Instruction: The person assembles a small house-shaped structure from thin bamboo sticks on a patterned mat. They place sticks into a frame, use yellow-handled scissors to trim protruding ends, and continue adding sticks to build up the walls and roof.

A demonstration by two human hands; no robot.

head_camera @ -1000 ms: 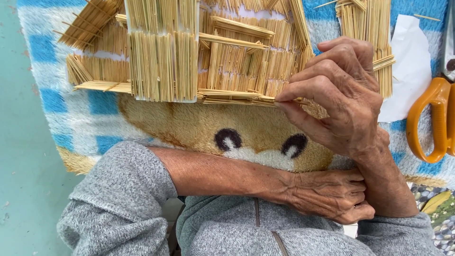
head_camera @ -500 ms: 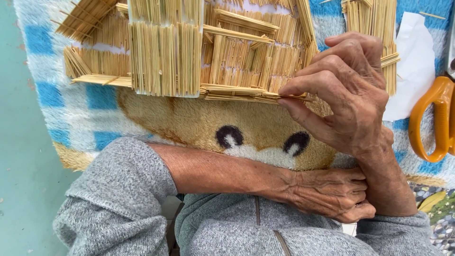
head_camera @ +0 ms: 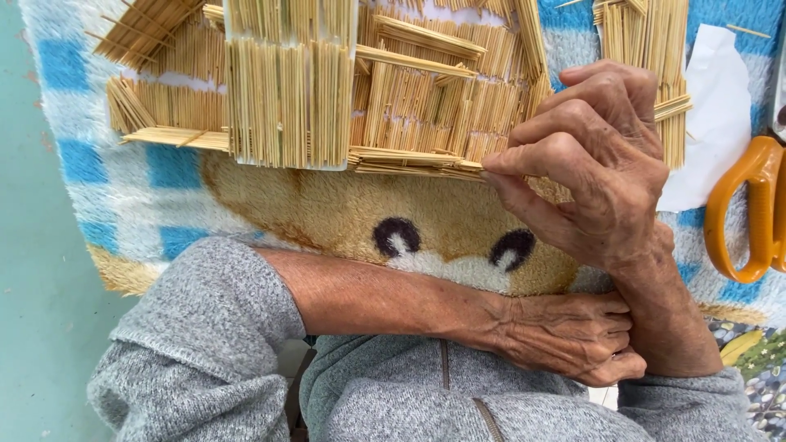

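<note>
Comparing with a second ago, I see my right hand (head_camera: 585, 164) barely moves, fingertips pinched on a thin stick at the toothpick house (head_camera: 368, 90) lower edge; left hand (head_camera: 565, 336) stays curled around my right wrist.

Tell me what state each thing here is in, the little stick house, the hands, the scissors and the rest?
Toothpick house: partly built, lying on the blanket.
Right hand: raised, fingertips pinched at the house's lower edge.
Left hand: closed loosely, resting against the right wrist.
Scissors: lying at the right edge, orange handle showing, blades out of view.
White paper: flat, beside the scissors.
Blanket: spread out under everything.
</note>
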